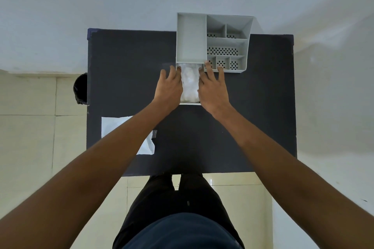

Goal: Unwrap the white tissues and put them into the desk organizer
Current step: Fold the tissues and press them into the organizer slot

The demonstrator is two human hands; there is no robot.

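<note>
Both forearms bare to the frame edge, no sleeves visible, no watch, rings or bands on either wrist. Left hand (169,87) and right hand (213,89) ungloved, nails short. Below the hands: dark navy top at the waist, black trousers w/ a small pale mark near right thigh.

Your approach to the desk organizer (212,40) lies over the near half of the dark table (242,127), which is open on your right; on your left the flat white wrapper (113,127) lies near the front edge, under your forearm; the organizer's pulled-out drawer (190,103) juts toward you, filled with white tissues (189,85); your left hand (169,87) and right hand (213,89) flank it closely, leaving only a narrow gap above the tissues; the tall left compartment is open from above; the wall stands directly behind the organizer.
</note>
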